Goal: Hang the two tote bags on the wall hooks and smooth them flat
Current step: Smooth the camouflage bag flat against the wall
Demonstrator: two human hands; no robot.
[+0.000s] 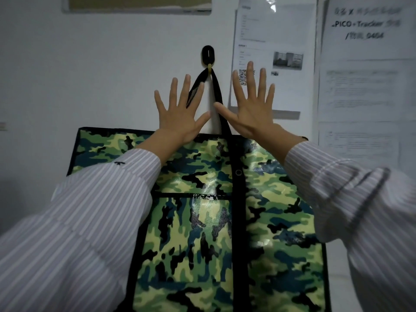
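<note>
Tote bag (202, 221): a glossy green camouflage bag with black trim hangs flat against a white wall (90, 75), filling the centre and lower frame; only this one bag is in view.
Front pocket (191, 239): a black-edged panel sits on the bag's face, left of a vertical black band carrying a metal eyelet (238, 172).
Board (137, 3): a framed brownish panel is mounted high on the wall at upper left, cut off by the frame edge.
Left sleeve (78, 210): striped shirt cloth crosses the bag's left side and hides its lower left corner.
Left hand (180, 118): fingers straight and spread wide, holding nothing; its heel overlaps the bag's top edge and its fingers cover part of the left strap.
Hook (208, 54): a black oval wall hook, above and between both hands, carries the bag.
Straps (221, 104): two black straps run down from the hook in a narrow V to the bag.
Right hand (254, 113): splayed flat and holding nothing, thumb lying across the right strap.
Printed sheet (281, 30): a paper with a QR code and a small photo, partly hidden behind the right fingers.
Right sleeve (349, 199): striped cloth covers the bag's upper right corner.
Notice (364, 75): a blurred text sheet reading "PICO Tracker", at far right.
</note>
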